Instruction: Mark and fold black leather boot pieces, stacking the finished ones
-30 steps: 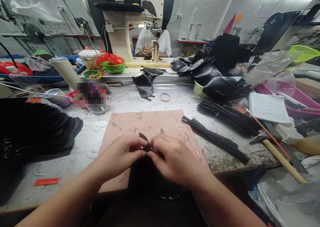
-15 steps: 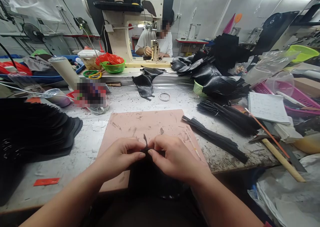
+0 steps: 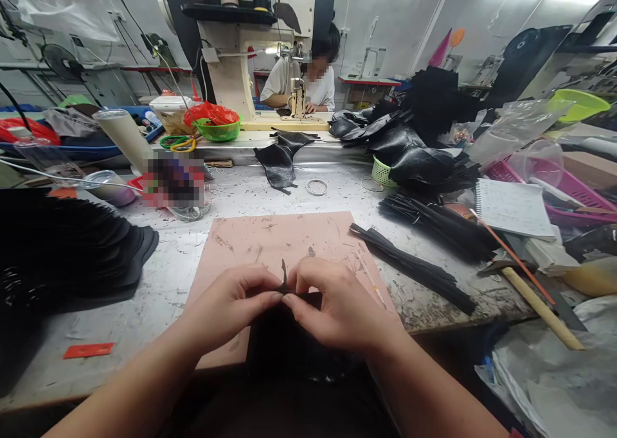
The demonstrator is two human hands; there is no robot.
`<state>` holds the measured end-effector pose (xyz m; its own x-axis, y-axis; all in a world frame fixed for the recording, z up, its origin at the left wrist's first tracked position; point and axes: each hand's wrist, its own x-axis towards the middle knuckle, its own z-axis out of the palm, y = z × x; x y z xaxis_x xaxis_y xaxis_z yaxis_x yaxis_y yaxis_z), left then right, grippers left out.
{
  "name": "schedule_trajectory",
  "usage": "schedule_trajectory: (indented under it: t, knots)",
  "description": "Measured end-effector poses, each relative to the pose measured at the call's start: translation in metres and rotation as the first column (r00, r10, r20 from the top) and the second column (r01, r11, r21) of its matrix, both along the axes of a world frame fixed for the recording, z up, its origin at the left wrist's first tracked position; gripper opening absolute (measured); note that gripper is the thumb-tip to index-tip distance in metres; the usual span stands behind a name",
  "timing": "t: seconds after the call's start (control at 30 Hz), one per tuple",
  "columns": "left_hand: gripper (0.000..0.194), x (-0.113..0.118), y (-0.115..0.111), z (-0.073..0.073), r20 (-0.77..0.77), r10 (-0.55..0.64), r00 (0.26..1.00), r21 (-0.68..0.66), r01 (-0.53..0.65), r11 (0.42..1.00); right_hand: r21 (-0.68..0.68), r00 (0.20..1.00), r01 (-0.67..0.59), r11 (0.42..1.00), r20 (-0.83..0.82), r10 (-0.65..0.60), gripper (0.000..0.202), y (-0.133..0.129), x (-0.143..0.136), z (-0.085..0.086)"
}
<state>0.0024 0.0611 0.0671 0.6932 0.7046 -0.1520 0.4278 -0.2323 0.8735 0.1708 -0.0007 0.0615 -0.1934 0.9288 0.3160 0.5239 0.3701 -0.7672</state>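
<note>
Both hands meet over the near half of a pinkish board [image 3: 270, 239] on the worktable. My left hand [image 3: 243, 297] pinches the upper edge of a black leather piece [image 3: 289, 341] between thumb and forefinger. Right beside it, my right hand [image 3: 328, 300] grips the same edge, its thumb almost touching the left one. A thin dark strip end [image 3: 284, 271] sticks up between the fingertips. The rest of the piece hangs down toward my lap, where it blends with dark clothing, so its full outline is hidden.
Left lies a tall stack of black pieces [image 3: 72, 252], with a red flat bar [image 3: 89, 350] nearer. Bundled black strips [image 3: 414, 268] and a wooden-handled hammer [image 3: 544, 309] lie right. A sewing machine [image 3: 222, 72] stands ahead; behind it sits a co-worker [image 3: 321, 91] in white.
My fingertips have shifted very slightly along the edge, and the upright strip end stands a little straighter. The co-worker's head and hands behind the machine have moved a little.
</note>
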Motion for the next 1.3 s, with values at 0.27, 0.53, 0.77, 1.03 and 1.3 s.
schedule_trajectory:
  t: [0.27, 0.53, 0.77, 1.03, 1.3]
  knots:
    - [0.014, 0.002, -0.005, -0.002, 0.053, 0.021, 0.998, -0.027, -0.019, 0.999, 0.035, 1.000, 0.007, 0.999, -0.024, -0.006, 0.020, 0.002, 0.001, 0.001]
    - [0.016, 0.005, 0.000, 0.004, -0.088, -0.081, 0.993, 0.125, 0.091, 0.988, -0.006, 0.999, -0.001, 1.000, 0.043, 0.001, 0.018, 0.005, 0.004, 0.001]
    - [0.019, 0.004, 0.005, 0.003, -0.090, -0.038, 0.995, 0.053, 0.043, 0.998, 0.011, 0.991, -0.066, 0.998, 0.117, 0.064, 0.014, 0.008, 0.018, 0.004]
    - [0.022, 0.002, 0.006, 0.005, -0.125, -0.031, 0.992, -0.007, 0.030, 1.000, -0.002, 0.985, -0.091, 0.996, 0.146, 0.091, 0.017, 0.015, 0.016, 0.002]
    - [0.022, 0.002, 0.012, 0.003, -0.138, -0.110, 0.984, -0.027, 0.107, 0.994, -0.003, 0.991, -0.073, 0.997, 0.110, 0.073, 0.017, 0.016, 0.016, -0.003]
